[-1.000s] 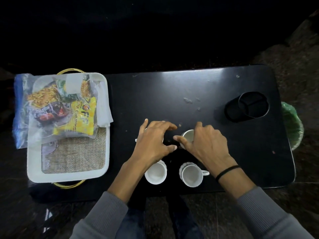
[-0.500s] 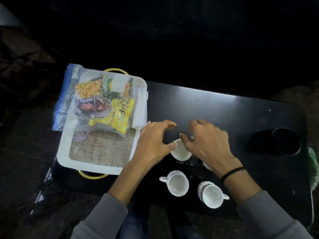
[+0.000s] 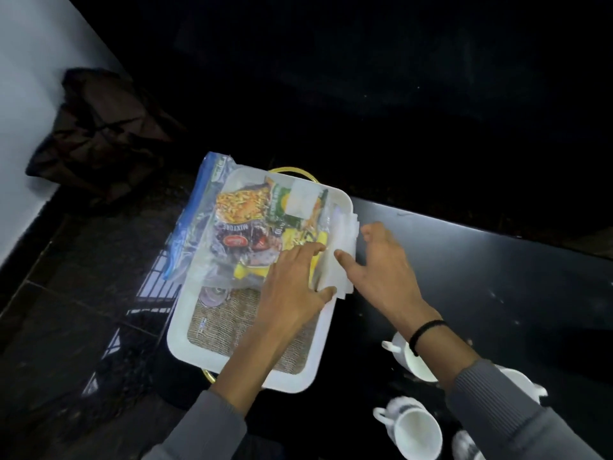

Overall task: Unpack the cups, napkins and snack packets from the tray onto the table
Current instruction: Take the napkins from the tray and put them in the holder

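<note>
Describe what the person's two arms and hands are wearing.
Both arms are in grey ribbed long sleeves, pushed back from the wrists. The left hand is bare, with nothing on its wrist. The right hand is bare too, with a thin black band around the wrist.

The left hand covers part of the napkins and packets. The right forearm hides most of one cup; another cup is blurred, cut by the bottom edge.
</note>
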The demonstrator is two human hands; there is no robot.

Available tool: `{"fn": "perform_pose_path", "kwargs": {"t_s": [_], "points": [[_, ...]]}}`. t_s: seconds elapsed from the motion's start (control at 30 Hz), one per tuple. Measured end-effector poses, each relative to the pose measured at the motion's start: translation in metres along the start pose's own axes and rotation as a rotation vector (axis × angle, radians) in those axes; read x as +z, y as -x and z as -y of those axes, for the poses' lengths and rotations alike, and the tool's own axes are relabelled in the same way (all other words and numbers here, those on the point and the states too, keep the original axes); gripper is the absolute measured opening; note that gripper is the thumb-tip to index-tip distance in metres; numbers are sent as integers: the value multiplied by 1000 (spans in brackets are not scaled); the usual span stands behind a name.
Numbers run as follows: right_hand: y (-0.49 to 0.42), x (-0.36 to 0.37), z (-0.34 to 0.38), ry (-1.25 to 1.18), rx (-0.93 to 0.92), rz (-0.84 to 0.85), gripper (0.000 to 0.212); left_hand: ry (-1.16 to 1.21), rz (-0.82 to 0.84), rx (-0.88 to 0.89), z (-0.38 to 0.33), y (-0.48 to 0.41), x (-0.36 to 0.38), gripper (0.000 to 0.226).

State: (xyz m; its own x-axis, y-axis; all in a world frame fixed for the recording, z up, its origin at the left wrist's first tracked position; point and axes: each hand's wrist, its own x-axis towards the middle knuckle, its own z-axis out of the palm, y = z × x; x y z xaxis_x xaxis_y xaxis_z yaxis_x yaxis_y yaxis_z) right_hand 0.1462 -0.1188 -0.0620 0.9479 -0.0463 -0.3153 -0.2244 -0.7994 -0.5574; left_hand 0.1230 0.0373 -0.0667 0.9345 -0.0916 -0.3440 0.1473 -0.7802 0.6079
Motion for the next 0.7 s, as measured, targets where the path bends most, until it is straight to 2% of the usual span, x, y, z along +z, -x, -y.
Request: {"fn": "perform_pose_path", "kwargs": {"t_s": [0.1,0.17,0.33,0.43,0.5,0.6,0.7], "points": [[-11,7,2,-172,214,74,63,-12,37,8,2,-5,7,80],[-15,13,4,-198,269,86,56,-7,39,15,2,-7,12,80],[-18,23,3,-242,305,60,25,-12,61,18,1,-9,20,87],[-15,21,1,-362,315,43,6,-9,74,24,1,-8,21,95],[-12,17,-1,-456,329,26,11,4,76,32,1,-5,23,100],[-4,5,-6,-630,384,16,3,58,71,42,0,0,25,112],[6,-11,-14,-805,427,29,6,254,104,-14,-4,8,27,125]]}}
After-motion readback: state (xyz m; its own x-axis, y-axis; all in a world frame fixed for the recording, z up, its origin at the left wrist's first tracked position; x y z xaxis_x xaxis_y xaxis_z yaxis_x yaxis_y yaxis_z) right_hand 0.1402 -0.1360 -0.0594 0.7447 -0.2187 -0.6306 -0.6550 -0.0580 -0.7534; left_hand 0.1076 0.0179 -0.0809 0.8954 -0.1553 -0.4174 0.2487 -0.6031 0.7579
